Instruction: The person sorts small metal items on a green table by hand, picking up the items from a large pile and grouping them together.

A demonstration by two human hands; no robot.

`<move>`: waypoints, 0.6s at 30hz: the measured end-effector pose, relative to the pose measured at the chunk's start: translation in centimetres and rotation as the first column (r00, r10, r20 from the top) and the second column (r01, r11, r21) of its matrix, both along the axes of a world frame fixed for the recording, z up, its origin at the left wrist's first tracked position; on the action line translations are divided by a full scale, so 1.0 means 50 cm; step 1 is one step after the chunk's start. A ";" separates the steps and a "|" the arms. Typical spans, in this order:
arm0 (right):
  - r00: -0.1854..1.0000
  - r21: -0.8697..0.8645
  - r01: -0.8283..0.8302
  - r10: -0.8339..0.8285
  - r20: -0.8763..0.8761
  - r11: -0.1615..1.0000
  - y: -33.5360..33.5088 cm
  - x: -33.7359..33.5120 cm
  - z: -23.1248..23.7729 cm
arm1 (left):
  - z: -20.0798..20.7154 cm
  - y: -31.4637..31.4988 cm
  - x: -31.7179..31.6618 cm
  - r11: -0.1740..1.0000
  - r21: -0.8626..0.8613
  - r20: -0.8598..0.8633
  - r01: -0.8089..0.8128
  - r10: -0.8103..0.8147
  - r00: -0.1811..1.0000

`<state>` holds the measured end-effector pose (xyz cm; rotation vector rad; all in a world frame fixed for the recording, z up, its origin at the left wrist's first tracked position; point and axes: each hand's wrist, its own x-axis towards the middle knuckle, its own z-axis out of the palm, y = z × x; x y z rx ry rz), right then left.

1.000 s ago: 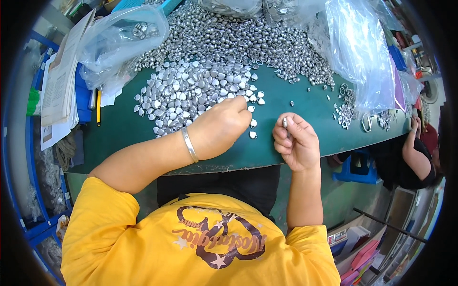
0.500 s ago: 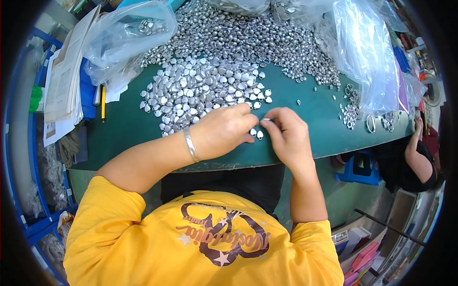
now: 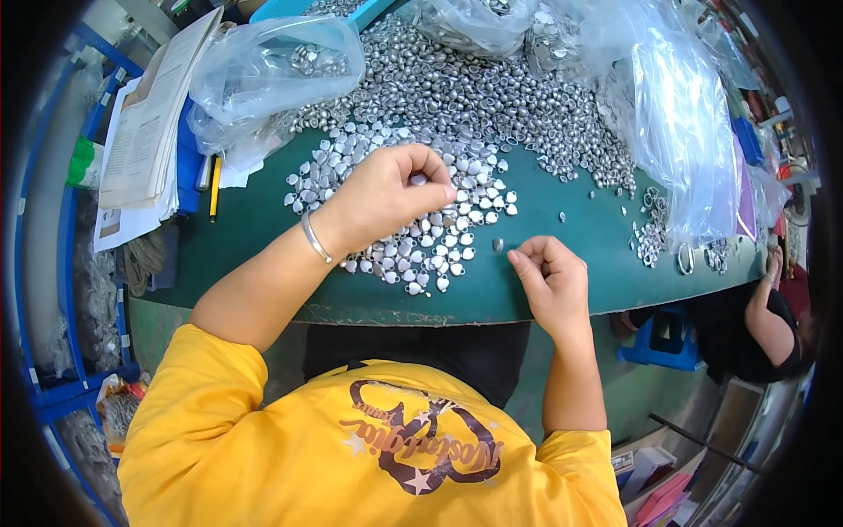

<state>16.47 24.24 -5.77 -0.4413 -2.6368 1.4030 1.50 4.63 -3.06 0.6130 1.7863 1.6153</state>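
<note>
My left hand (image 3: pixel 382 195), with a silver bangle (image 3: pixel 314 239) on its wrist, hovers over a pile of flat silver heart-shaped charms (image 3: pixel 408 255). Its thumb and forefinger are closed in a pinch; whatever they hold is too hidden to name. To the right, near the table's front edge, my right hand (image 3: pixel 558 283) has its fingers curled and the thumb tip against the forefinger. What is between them, if anything, cannot be made out. One small rounded metal piece (image 3: pixel 498 245) sits just left of those fingertips, apart from them.
A broad heap of small domed metal pieces (image 3: pixel 474 97) covers the back of the green table (image 3: pixel 606 272). Clear plastic bags (image 3: pixel 685 132) lie at the right, another bag (image 3: pixel 272 70) at the left. Papers (image 3: pixel 145 140) and a pencil (image 3: pixel 215 189) stand left. Another person's arm (image 3: pixel 764 307) shows far right.
My hands, close together before, have parted. The left has moved up and left over the heart charms, the right slightly right and down. The rounded piece now shows between them. The view has shifted.
</note>
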 end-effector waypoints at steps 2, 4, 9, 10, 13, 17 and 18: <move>0.990 0.080 -0.017 0.028 -0.139 0.997 -0.010 -0.007 -0.004 | -0.007 0.001 0.021 0.993 -0.117 -0.333 -0.032 -0.009 0.943; 0.973 0.156 -0.022 0.057 -0.222 0.988 -0.016 -0.013 -0.006 | -0.032 0.001 0.032 0.992 -0.130 -0.656 -0.003 -0.083 0.750; 0.966 0.277 0.047 0.026 -0.257 0.960 -0.020 -0.031 -0.008 | -0.052 0.000 0.052 0.975 -0.221 -0.805 0.030 -0.200 0.558; 0.972 0.295 0.064 0.007 -0.235 0.953 -0.024 -0.034 -0.004 | -0.054 -0.001 0.050 0.968 -0.246 -0.807 0.042 -0.229 0.545; 0.971 0.481 0.045 0.075 -0.228 0.876 -0.026 -0.056 -0.024 | -0.055 -0.002 0.048 0.971 -0.235 -0.819 0.043 -0.222 0.529; 0.970 -0.019 0.026 -0.030 -0.240 0.999 -0.007 -0.054 -0.022 | -0.052 -0.007 0.049 0.969 -0.241 -0.827 0.048 -0.231 0.513; 0.994 -0.744 0.060 -0.108 -0.016 0.665 0.029 -0.047 -0.023 | -0.056 -0.007 0.049 0.968 -0.248 -0.841 0.043 -0.238 0.487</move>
